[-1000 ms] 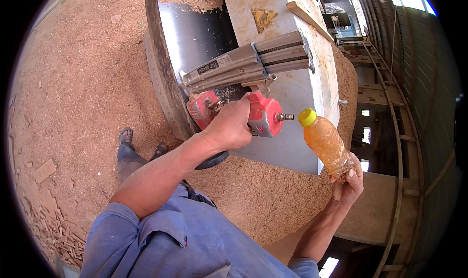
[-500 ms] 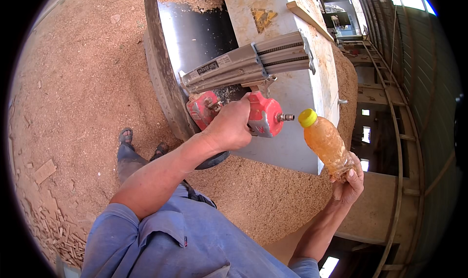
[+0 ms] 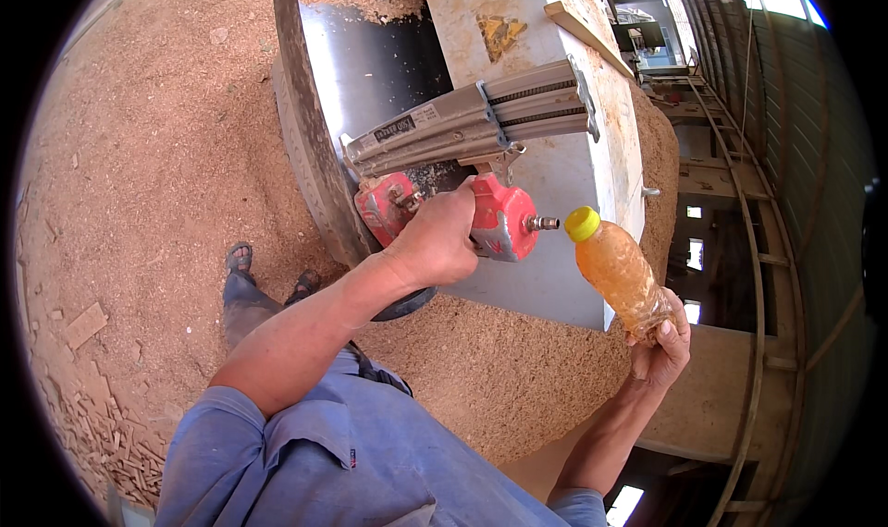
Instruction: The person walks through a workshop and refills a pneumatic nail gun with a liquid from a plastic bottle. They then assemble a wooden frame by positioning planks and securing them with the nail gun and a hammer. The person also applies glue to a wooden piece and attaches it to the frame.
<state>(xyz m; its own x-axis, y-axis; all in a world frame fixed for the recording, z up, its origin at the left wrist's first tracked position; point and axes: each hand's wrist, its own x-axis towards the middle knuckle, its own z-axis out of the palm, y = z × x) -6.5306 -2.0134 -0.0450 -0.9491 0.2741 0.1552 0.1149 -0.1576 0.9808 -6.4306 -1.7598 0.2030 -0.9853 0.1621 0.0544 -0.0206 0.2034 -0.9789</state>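
My left hand (image 3: 435, 238) is closed round the handle of a red and grey nail gun (image 3: 502, 217), its long metal magazine lying across the upper side. The gun's metal air fitting (image 3: 543, 223) points right, toward the yellow cap of a clear plastic bottle (image 3: 618, 273). A small gap separates fitting and cap. Amber liquid fills much of the bottle, which tilts with its cap up and to the left. Around its crumpled bottom end, the fingers of my right hand (image 3: 668, 347) are wrapped.
Beyond the nail gun stands a pale, box-shaped machine housing (image 3: 555, 282) with a dark metal chute (image 3: 375, 60) beside it. A wooden strip (image 3: 587, 39) lies on the housing. Sawdust (image 3: 176, 129) covers the ground, with wood offcuts (image 3: 120, 448) at lower left.
The bottle in my right hand has shifted very slightly to the left. My left hand and the nail gun look unmoved.
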